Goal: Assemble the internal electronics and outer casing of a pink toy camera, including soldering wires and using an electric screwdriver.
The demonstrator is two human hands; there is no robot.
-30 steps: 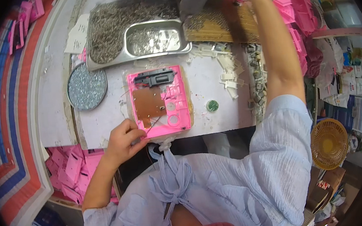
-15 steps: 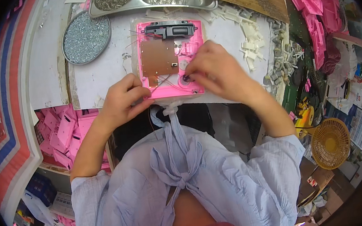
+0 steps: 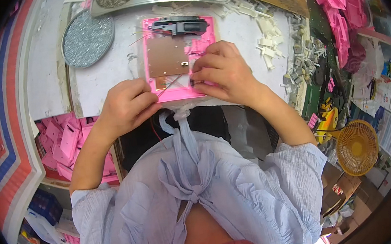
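A pink plastic housing (image 3: 178, 95) lies on the worktop in front of me. Inside it are a brown circuit board (image 3: 167, 57) and a black plastic module (image 3: 180, 27) along the far edge. At the near left corner, my left hand (image 3: 129, 105) is closed in a pinch on thin wires (image 3: 171, 86) that run from under the board. My right hand (image 3: 226, 73) curls over the housing's right side. Its thumb and fingers close on a small dark round part (image 3: 192, 82), mostly covered by the fingertips.
A round dish of small silvery metal pieces (image 3: 74, 58) stands at the left. Behind the housing sits a steel divided tray (image 3: 164, 2) of small parts. White plastic pieces (image 3: 268, 43) and grey bits are scattered at right. Pink housings fill a box (image 3: 66, 140) below left.
My left thumb and fingers have come together on the wires at the housing's corner. My right hand has rolled over the small dark part, hiding more of the housing's right side.
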